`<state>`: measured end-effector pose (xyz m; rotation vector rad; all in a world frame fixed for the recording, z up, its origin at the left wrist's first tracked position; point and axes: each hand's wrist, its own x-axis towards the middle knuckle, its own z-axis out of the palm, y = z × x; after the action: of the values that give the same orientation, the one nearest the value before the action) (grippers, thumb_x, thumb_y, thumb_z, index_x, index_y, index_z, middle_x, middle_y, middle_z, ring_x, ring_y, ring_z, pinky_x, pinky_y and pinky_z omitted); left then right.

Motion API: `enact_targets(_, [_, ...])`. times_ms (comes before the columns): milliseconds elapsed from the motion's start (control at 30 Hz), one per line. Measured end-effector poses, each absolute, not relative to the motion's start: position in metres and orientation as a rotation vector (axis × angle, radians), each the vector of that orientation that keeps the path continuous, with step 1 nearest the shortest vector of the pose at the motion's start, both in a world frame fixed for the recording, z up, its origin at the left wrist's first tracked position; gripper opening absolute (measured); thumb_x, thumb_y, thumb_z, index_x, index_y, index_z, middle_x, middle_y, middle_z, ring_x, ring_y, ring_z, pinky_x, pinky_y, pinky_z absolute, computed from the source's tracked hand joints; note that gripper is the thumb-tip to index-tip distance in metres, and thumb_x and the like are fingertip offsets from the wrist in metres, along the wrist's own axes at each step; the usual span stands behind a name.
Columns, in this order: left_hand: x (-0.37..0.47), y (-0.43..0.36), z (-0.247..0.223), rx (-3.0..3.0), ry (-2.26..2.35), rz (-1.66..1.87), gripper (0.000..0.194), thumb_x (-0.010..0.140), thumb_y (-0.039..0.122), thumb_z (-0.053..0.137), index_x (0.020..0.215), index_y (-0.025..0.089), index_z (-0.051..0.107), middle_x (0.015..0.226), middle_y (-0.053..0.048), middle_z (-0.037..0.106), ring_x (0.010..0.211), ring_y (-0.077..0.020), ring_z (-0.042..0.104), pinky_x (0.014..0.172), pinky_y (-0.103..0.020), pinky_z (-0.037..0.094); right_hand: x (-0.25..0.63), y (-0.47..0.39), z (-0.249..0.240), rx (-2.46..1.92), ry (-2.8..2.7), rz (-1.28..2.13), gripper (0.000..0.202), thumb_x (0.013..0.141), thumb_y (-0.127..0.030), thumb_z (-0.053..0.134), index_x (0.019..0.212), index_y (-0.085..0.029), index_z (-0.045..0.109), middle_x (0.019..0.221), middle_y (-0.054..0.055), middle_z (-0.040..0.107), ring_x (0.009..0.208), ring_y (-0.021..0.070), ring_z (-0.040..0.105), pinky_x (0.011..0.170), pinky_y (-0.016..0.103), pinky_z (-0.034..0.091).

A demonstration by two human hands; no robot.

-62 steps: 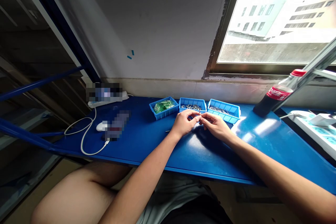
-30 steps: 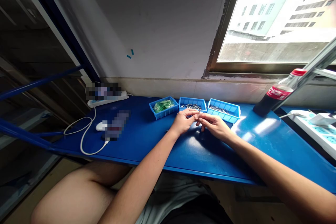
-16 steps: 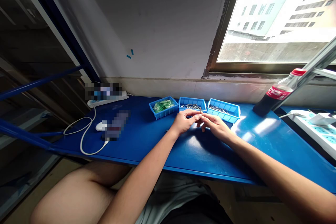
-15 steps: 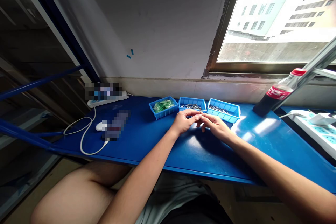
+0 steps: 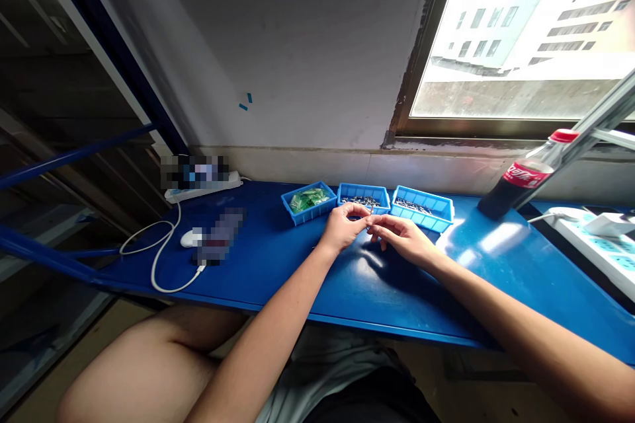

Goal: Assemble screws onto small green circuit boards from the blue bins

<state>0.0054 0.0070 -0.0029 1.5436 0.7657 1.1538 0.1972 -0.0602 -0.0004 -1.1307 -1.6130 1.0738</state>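
Observation:
Above the blue table, my left hand [image 5: 343,228] and my right hand [image 5: 401,235] meet fingertip to fingertip. Both are closed in a pinch around a small thin part [image 5: 372,209] that looks like a screw. Its tip pokes up above the fingers; the rest is hidden. Just behind the hands stands the middle blue bin [image 5: 387,193] with small metal parts. The right blue bin [image 5: 430,219] holds thin screw-like metal pieces. Green pieces in clear plastic [image 5: 310,199] lie in the left blue bin [image 5: 310,215].
On the right stand a cola bottle [image 5: 520,178] and a white power strip [image 5: 598,234], near a slanted metal frame [image 5: 605,102]. A white cable [image 5: 157,271], a white mouse-like object [image 5: 189,238] and a blurred-out device [image 5: 221,236] lie left on the table [image 5: 278,264].
Both hands have shifted slightly to the left together, with the small part still pinched between their fingertips. The bins have not moved.

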Motion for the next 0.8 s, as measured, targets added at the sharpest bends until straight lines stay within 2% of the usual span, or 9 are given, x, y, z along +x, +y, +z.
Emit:
enact_targets(167, [0.005, 0.006, -0.004, 1.558, 0.711, 1.083, 0.028, 0.084, 0.040, 0.088, 0.099, 0.017, 0.087, 0.123, -0.015, 0.079, 0.119, -0.0304, 0.073, 0.106, -0.043, 0.059, 0.201, -0.058, -0.004, -1.086, -1.603, 1.113, 0.041, 0.100, -0.061, 0.068, 0.119, -0.025, 0.079, 0.095, 0.005, 0.078, 0.074, 0.0198, 0.069, 0.071, 0.036, 0.060])
enact_targets(333, [0.007, 0.004, -0.003, 1.521, 0.653, 1.033, 0.034, 0.090, 0.043, 0.082, 0.110, 0.016, 0.087, 0.129, -0.017, 0.078, 0.116, -0.0298, 0.075, 0.106, -0.043, 0.060, 0.202, -0.057, -0.003, -1.080, -1.495, 1.100, 0.042, 0.097, -0.062, 0.072, 0.111, -0.023, 0.080, 0.088, 0.005, 0.076, 0.074, 0.0197, 0.068, 0.068, 0.034, 0.059])
enact_targets(500, [0.007, 0.000, -0.001, 1.668, 0.653, 1.012, 0.030, 0.097, 0.036, 0.073, 0.118, 0.018, 0.085, 0.130, -0.014, 0.079, 0.121, -0.0294, 0.073, 0.114, -0.047, 0.055, 0.201, -0.057, 0.000, -1.123, -1.423, 1.084, 0.042, 0.090, -0.063, 0.080, 0.101, -0.023, 0.081, 0.085, 0.004, 0.075, 0.071, 0.0181, 0.065, 0.066, 0.032, 0.056])
enact_targets(667, [0.007, -0.004, 0.002, 1.838, 0.641, 1.043, 0.027, 0.100, 0.028, 0.068, 0.119, 0.020, 0.084, 0.131, -0.012, 0.078, 0.126, -0.0282, 0.072, 0.115, -0.045, 0.056, 0.202, -0.056, 0.000, -1.173, -1.387, 1.039, 0.042, 0.083, -0.064, 0.086, 0.092, -0.023, 0.079, 0.079, 0.003, 0.074, 0.066, 0.0178, 0.062, 0.065, 0.033, 0.054])
enact_targets(800, [0.006, -0.006, 0.004, 1.942, 0.696, 1.066, 0.030, 0.102, 0.026, 0.062, 0.124, 0.020, 0.081, 0.131, -0.011, 0.078, 0.123, -0.0267, 0.073, 0.112, -0.043, 0.058, 0.203, -0.056, 0.000, -1.181, -1.369, 1.057, 0.044, 0.086, -0.065, 0.083, 0.097, -0.023, 0.079, 0.082, 0.004, 0.074, 0.071, 0.0192, 0.064, 0.065, 0.033, 0.054])
